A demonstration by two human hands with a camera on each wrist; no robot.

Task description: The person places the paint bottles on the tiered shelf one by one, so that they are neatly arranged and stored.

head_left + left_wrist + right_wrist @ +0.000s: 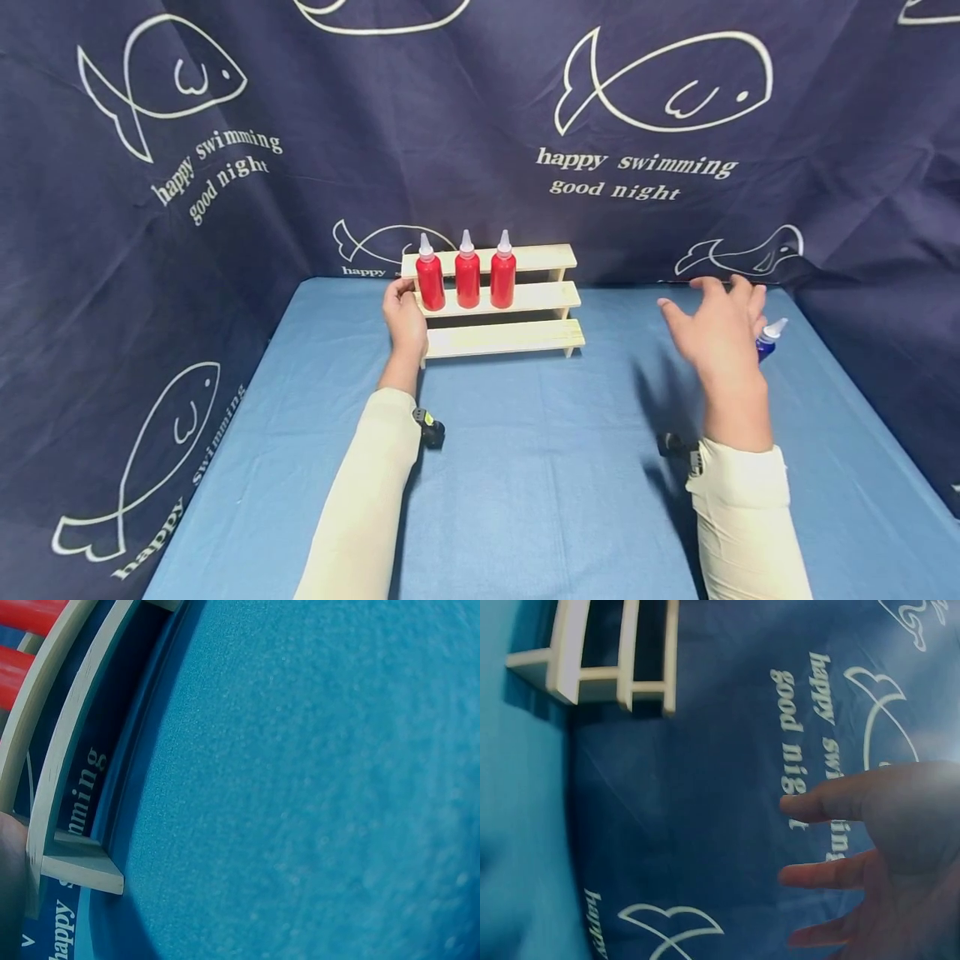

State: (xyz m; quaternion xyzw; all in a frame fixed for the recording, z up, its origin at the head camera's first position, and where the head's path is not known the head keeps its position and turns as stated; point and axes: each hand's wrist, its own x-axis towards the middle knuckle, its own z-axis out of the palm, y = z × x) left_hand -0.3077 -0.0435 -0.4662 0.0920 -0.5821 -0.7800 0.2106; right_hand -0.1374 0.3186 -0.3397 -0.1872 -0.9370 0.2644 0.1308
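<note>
A three-step wooden rack (498, 336) stands at the back of the table in the head view. Three red squeeze bottles with clear pointed tips, left (431, 283), middle (467, 281) and right (502, 281), are upright on its middle step. My left hand (406, 321) grips the rack's left end, beside the left red bottle. Over the table's right side, my right hand (720, 329) is raised with fingers spread, holding nothing. A blue squeeze bottle (767, 340) with a clear tip is partly hidden behind it. In the right wrist view, the spread fingers (829, 802) point toward the curtain.
A blue cloth (540, 483) covers the table. Dark blue curtain (480, 125) with white fish drawings and lettering hangs behind and at both sides. The rack's end (566, 675) also shows in the right wrist view.
</note>
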